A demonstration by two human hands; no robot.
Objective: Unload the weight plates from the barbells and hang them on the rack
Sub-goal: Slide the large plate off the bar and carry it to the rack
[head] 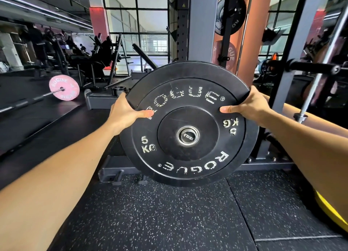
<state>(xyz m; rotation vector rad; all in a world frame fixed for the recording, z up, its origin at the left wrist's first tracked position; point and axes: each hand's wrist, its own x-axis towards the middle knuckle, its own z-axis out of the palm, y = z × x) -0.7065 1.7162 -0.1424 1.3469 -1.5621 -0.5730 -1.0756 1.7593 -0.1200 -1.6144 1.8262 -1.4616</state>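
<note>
Left hand (pixel 124 112) and right hand (pixel 248 107) grip the black 5 kg plate's (pixel 188 156) upper edge, thumbs on its face.

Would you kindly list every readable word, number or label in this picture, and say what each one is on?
"ROGUE", twice: round black rubber weight plate, gripped by the left hand and right hand.
"5 KG", twice: same plate.
"1500LB": silver end cap in the plate's centre hole.
"ROGUE", twice: round pink plate on the floor barbell.
"RO": black plate hung on the rack; rest hidden.
"GUE": brown plate below it; rest hidden.
</note>
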